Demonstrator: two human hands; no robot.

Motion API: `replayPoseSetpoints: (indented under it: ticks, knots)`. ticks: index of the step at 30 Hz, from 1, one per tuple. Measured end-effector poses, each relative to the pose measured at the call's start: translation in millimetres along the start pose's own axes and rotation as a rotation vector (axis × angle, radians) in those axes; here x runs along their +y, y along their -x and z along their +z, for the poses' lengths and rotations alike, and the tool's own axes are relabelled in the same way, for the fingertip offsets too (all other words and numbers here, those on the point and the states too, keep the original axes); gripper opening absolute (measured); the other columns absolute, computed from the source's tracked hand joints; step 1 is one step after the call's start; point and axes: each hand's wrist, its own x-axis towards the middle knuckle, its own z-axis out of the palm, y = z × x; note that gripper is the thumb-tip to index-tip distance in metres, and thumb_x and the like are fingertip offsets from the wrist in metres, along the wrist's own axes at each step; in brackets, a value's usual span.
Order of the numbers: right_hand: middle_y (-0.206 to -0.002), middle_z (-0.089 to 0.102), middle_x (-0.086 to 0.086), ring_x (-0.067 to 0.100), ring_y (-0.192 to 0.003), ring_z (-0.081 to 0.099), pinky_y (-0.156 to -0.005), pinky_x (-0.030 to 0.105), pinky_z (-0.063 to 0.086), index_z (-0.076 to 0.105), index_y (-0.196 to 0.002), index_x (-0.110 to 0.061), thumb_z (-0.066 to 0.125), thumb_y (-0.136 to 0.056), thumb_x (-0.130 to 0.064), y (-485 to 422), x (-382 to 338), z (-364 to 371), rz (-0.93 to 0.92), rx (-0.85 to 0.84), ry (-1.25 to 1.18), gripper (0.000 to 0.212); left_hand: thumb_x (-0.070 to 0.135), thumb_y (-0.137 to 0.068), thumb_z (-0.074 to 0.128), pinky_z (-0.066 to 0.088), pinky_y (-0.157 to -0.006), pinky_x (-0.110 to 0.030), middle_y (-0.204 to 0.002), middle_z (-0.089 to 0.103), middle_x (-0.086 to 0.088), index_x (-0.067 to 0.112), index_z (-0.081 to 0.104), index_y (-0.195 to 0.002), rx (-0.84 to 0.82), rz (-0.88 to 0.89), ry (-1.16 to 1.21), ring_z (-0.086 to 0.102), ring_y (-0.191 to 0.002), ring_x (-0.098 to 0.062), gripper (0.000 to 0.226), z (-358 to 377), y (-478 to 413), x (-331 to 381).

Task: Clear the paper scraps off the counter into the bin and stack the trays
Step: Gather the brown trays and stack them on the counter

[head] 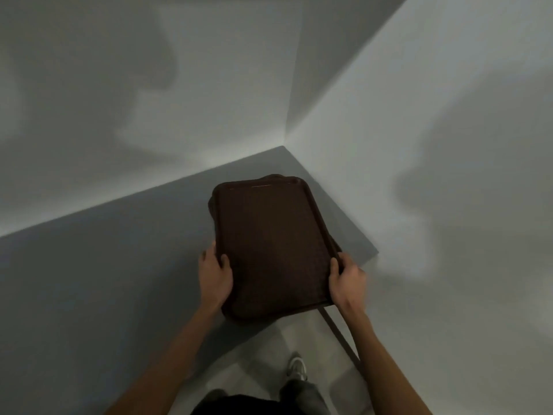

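Observation:
A dark brown tray (270, 244) lies over the corner of the grey counter (104, 265), its near end jutting past the counter's front edge. The rim of another brown tray (211, 205) shows just under it at the left and far end. My left hand (215, 275) grips the top tray's near left edge, thumb on the rim. My right hand (347, 280) grips its near right edge. No paper scraps and no bin are in view.
White walls (419, 145) meet in a corner right behind the trays and close the counter on the far and right sides. Below the counter's front edge I see a pale tiled floor (263, 354), my shoe (296, 368) and a brown baseboard strip (338, 333).

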Motion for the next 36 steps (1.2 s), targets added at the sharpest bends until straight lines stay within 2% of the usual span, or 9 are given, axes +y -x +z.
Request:
replayPoseSetpoints:
  ticks: [6, 13, 16, 20, 24, 29, 31, 33, 36]
  knots:
    - [-0.111, 0.072, 0.008, 0.031, -0.102, 0.068, -0.090, 0.042, 0.056, 0.068, -0.124, -0.017, 0.049, -0.110, -0.031, -67.0, 47.3, 13.0, -0.021, -0.172, -0.025, 0.027, 0.017, -0.108, 0.044, 0.036, -0.117, -0.048, -0.153, 0.041, -0.016, 0.014, 0.036, -0.156, 0.117, -0.104, -0.003, 0.044, -0.137, -0.035, 0.049, 67.6, 15.3, 13.1]
    - [-0.129, 0.073, 0.010, 0.030, -0.112, 0.069, -0.098, 0.038, 0.053, 0.059, -0.149, -0.018, 0.046, -0.113, -0.028, -97.6, 66.3, 31.4, -0.137, -0.255, -0.091, 0.040, 0.013, -0.109, 0.040, 0.039, -0.116, -0.048, -0.151, 0.048, -0.017, 0.013, 0.032, -0.159, 0.252, -0.161, -0.028, 0.049, -0.135, -0.038, 0.051, 100.4, 36.0, 11.0]
    - [-0.125, 0.074, 0.014, 0.032, -0.110, 0.069, -0.096, 0.037, 0.052, 0.049, -0.157, -0.019, 0.044, -0.113, -0.029, -110.3, 61.1, 38.1, -0.177, -0.273, -0.041, 0.045, 0.012, -0.108, 0.041, 0.039, -0.116, -0.050, -0.149, 0.049, -0.022, 0.010, 0.032, -0.160, 0.300, -0.151, -0.093, 0.050, -0.133, -0.042, 0.052, 104.1, 26.9, 10.9]
    - [-0.124, 0.069, 0.019, 0.037, -0.112, 0.065, -0.091, 0.034, 0.047, 0.041, -0.162, -0.024, 0.041, -0.114, -0.033, -123.7, 51.9, 48.9, -0.130, -0.319, -0.043, 0.048, 0.018, -0.110, 0.041, 0.042, -0.108, -0.049, -0.134, 0.050, -0.028, 0.012, 0.024, -0.163, 0.283, -0.204, -0.144, 0.053, -0.118, -0.045, 0.056, 105.2, 5.2, 6.5]
    - [-0.121, 0.057, 0.020, 0.040, -0.110, 0.058, -0.097, 0.044, 0.046, 0.036, -0.164, -0.022, 0.039, -0.114, -0.032, -125.9, 48.8, 63.7, -0.165, -0.321, 0.042, 0.051, 0.021, -0.110, 0.039, 0.043, -0.101, -0.048, -0.124, 0.047, -0.026, 0.014, 0.020, -0.164, 0.283, -0.216, -0.184, 0.053, -0.106, -0.044, 0.057, 103.0, -5.2, 7.4]
    - [-0.144, 0.048, 0.021, 0.040, -0.133, 0.048, -0.111, 0.052, 0.040, 0.025, -0.167, -0.020, 0.032, -0.114, -0.035, -127.8, 51.0, 65.5, -0.080, -0.397, 0.092, 0.055, 0.031, -0.111, 0.038, 0.039, -0.110, -0.053, -0.145, 0.044, -0.026, 0.020, 0.009, -0.166, 0.201, -0.304, -0.155, 0.051, -0.127, -0.046, 0.063, 101.6, 2.3, 14.3]
    - [-0.142, 0.048, 0.018, 0.036, -0.129, 0.050, -0.110, 0.050, 0.044, 0.026, -0.166, -0.021, 0.034, -0.114, -0.031, -123.5, 57.7, 57.4, -0.121, -0.412, 0.055, 0.054, 0.026, -0.109, 0.043, 0.042, -0.111, -0.051, -0.145, 0.052, -0.026, 0.014, 0.025, -0.163, 0.167, -0.327, -0.165, 0.053, -0.129, -0.046, 0.057, 94.2, 5.2, 2.1]
    - [-0.138, 0.049, 0.015, 0.032, -0.122, 0.053, -0.106, 0.048, 0.048, 0.029, -0.166, -0.024, 0.036, -0.114, -0.028, -119.9, 65.2, 48.4, -0.167, -0.435, -0.007, 0.052, 0.019, -0.106, 0.050, 0.051, -0.101, -0.048, -0.128, 0.067, -0.022, 0.012, 0.052, -0.148, 0.122, -0.300, -0.215, 0.063, -0.118, -0.043, 0.043, 86.8, 7.3, -9.9]
    - [-0.135, 0.051, 0.015, 0.021, -0.107, 0.050, -0.101, 0.040, 0.047, 0.037, -0.163, -0.021, 0.039, -0.114, -0.022, -125.6, 68.9, 45.5, -0.181, -0.429, -0.062, 0.049, 0.015, -0.102, 0.058, 0.056, -0.091, -0.045, -0.113, 0.075, -0.016, 0.011, 0.066, -0.134, 0.107, -0.311, -0.212, 0.070, -0.106, -0.039, 0.033, 83.9, 4.1, -14.7]
